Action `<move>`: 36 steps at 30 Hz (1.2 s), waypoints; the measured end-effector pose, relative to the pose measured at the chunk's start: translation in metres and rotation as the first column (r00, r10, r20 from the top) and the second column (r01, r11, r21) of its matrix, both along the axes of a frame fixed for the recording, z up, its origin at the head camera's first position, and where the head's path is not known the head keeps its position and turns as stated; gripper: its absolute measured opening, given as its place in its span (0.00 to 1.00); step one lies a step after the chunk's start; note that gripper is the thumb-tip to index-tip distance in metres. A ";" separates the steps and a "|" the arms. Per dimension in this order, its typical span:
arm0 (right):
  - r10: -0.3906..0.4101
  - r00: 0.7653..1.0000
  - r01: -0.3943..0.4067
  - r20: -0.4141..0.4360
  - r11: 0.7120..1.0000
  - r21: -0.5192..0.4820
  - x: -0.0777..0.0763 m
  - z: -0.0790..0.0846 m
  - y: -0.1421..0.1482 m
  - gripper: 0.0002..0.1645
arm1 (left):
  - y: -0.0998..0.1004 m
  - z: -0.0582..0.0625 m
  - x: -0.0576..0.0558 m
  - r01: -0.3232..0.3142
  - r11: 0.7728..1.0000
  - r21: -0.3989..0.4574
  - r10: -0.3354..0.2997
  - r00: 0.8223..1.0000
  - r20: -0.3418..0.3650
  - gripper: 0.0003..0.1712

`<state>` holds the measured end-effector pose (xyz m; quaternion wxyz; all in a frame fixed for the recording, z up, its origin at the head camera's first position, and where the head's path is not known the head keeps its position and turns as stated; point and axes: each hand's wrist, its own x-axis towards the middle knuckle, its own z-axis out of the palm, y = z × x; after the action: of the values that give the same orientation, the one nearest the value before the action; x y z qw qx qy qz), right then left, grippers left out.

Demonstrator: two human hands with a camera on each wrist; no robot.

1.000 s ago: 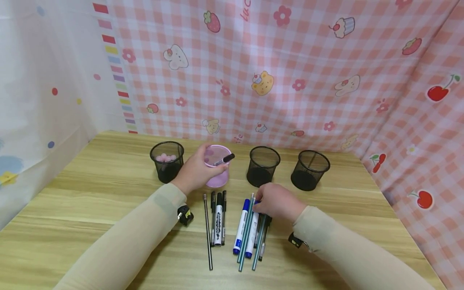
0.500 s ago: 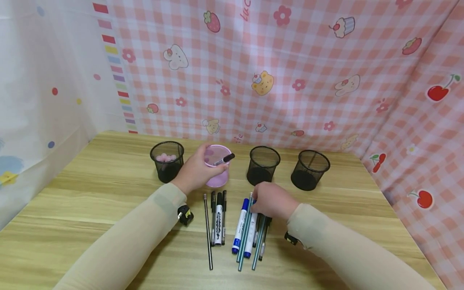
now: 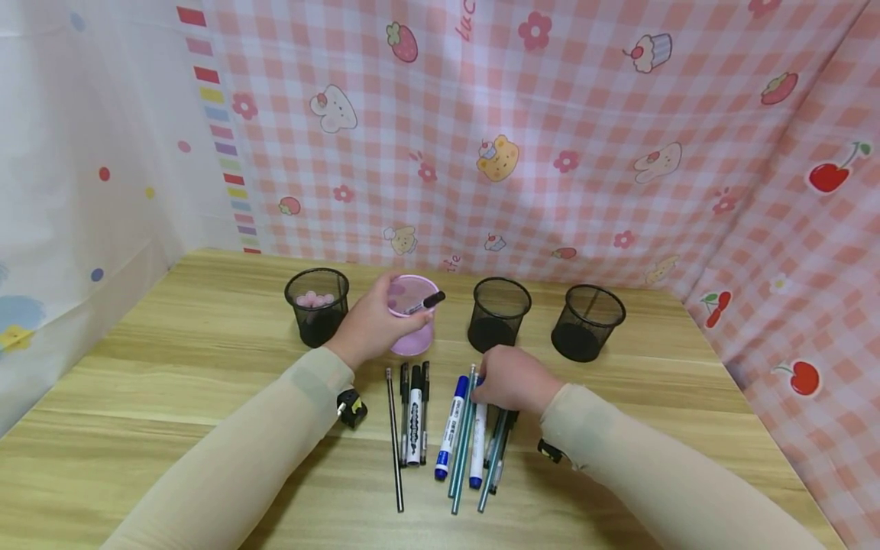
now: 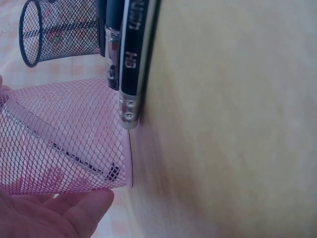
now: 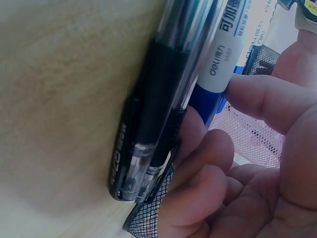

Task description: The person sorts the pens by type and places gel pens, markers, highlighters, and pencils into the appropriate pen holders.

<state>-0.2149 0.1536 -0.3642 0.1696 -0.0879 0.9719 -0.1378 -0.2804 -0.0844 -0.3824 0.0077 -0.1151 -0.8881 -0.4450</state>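
My left hand (image 3: 374, 325) grips the pink mesh pen holder (image 3: 412, 341) by its upper part, and the holder stands on the table. A black-capped marker (image 3: 433, 300) leans inside it, seen through the mesh in the left wrist view. My right hand (image 3: 516, 378) pinches a white marker (image 5: 215, 62) at its blue cap, between thumb and fingers. Teal pencils (image 3: 464, 451) lie against it on the left. Black-capped pens (image 5: 163, 89) lie on its other side, close to my fingers. Another blue-capped marker (image 3: 451, 428) is farther left, beyond the pencils.
A black mesh pen holder (image 3: 321, 309) with pink flower shapes stands at left. Two more black mesh holders, one in the middle (image 3: 496, 317) and one at right (image 3: 584, 325), stand behind my right hand. A striped pencil (image 3: 395, 443), pens and a black marker (image 3: 415, 416) lie in front.
My right hand has shifted slightly left, its marker turning more upright in the head view. The other blue-capped marker has slid a little left. The left hand stays on the pink holder.
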 end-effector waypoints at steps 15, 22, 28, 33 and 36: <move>0.023 0.998 -0.023 0.061 1.000 0.006 -0.005 -0.004 0.001 0.14 | 0.000 0.000 -0.001 -0.001 1.000 -0.005 0.001 1.000 -0.003 0.56; 0.013 0.997 -0.013 0.071 1.000 -0.005 -0.004 -0.004 0.000 0.15 | 0.001 0.001 0.000 0.001 1.000 -0.006 -0.001 1.000 -0.005 0.55; 0.002 0.997 -0.001 0.074 1.000 -0.019 -0.003 -0.005 0.001 0.14 | 0.001 0.002 0.001 -0.002 1.000 -0.009 0.002 1.000 -0.006 0.56; -0.008 0.997 0.009 0.074 1.000 -0.020 -0.003 -0.005 0.000 0.13 | 0.001 0.001 0.001 -0.006 1.000 -0.012 0.006 1.000 -0.008 0.55; -0.016 0.997 0.018 0.076 0.999 -0.027 -0.003 -0.005 0.001 0.13 | 0.001 0.001 0.001 -0.007 1.000 -0.012 0.007 1.000 -0.008 0.55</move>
<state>-0.2178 0.1542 -0.3695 0.2037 -0.0766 0.9635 -0.1558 -0.2797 -0.0833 -0.3814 0.0121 -0.1139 -0.8910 -0.4393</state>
